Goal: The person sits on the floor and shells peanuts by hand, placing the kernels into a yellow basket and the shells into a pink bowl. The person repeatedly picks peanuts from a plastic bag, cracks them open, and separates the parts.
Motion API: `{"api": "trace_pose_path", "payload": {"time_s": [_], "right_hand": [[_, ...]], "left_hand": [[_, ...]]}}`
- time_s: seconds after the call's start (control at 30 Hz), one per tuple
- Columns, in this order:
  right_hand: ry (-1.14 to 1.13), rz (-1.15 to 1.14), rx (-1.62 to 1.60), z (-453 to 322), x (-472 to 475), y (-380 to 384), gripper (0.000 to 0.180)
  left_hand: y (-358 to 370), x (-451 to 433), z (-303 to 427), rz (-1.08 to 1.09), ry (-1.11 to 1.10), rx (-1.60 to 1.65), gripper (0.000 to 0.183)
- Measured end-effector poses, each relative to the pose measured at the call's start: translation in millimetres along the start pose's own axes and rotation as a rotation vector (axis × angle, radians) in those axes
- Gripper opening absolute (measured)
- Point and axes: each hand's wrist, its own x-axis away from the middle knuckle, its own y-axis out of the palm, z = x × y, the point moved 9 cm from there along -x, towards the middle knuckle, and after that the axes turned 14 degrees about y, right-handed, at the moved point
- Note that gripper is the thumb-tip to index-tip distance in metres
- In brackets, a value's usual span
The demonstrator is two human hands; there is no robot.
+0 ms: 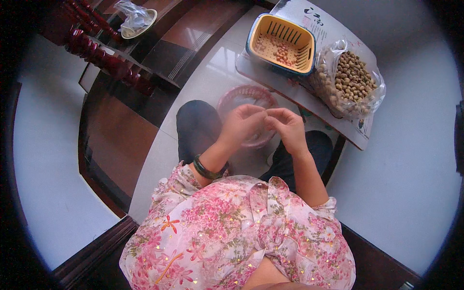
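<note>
My left hand and my right hand meet at the fingertips above a pink plastic basket on the floor. Their fingertips are pinched together; whatever may be between them is too small to make out. Beyond them, a yellow slotted colander sits inside a dark blue basin and holds reddish shelled peanuts. Right of it stands an open clear plastic bag full of brown unshelled nuts, their kind not certain.
Basin and bag rest on a low white board table with printed characters. My dark-trousered knees flank the pink basket. Dark brown steps and a red turned baluster are at left. A plate with a plastic bag lies at upper left.
</note>
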Motion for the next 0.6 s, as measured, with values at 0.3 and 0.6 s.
{"api": "trace_pose_path", "payload": {"time_s": [0.3, 0.6], "right_hand": [[0.046, 0.042, 0.100, 7.4, -2.1, 2.6, 0.014], [0.224, -0.025, -0.212, 41.7, -13.2, 6.5, 0.015]], "left_hand": [[-7.3, -3.2, -12.8, 0.009, 0.162, -0.058, 0.009], [-15.7, -2.9, -35.6, 0.067, 0.044, 0.029, 0.009]]}}
